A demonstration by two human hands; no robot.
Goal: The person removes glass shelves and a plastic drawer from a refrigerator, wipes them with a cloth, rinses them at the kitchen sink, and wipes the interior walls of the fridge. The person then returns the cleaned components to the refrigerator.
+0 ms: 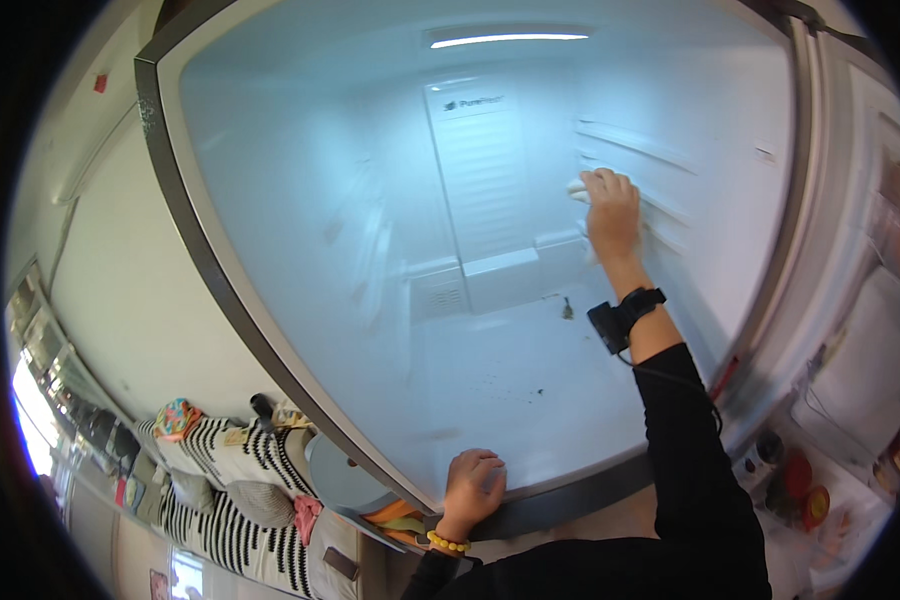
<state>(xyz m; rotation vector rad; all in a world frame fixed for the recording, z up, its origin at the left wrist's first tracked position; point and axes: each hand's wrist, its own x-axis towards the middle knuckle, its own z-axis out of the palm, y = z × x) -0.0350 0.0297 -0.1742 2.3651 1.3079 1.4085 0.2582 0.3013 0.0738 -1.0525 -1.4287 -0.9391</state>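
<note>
My right hand (613, 214) reaches into a lit refrigerator compartment (487, 345) and grips a white cloth (578, 190) near the back right corner, beside the moulded shelf rails (637, 146). The cloth is mostly hidden by my fingers. My left hand (477, 484) rests on the front edge of the compartment floor, its fingers loosely bent, with nothing seen in it. A dark scrap of debris (567, 308) lies on the floor towards the back, and small dark specks (538, 392) are scattered nearer the front.
The refrigerator door (832, 225) stands open at the right, with its bins holding bags and containers. At the left are a striped sofa (217, 547) with cushions and a round light-blue tabletop (341, 472) close to the refrigerator's edge.
</note>
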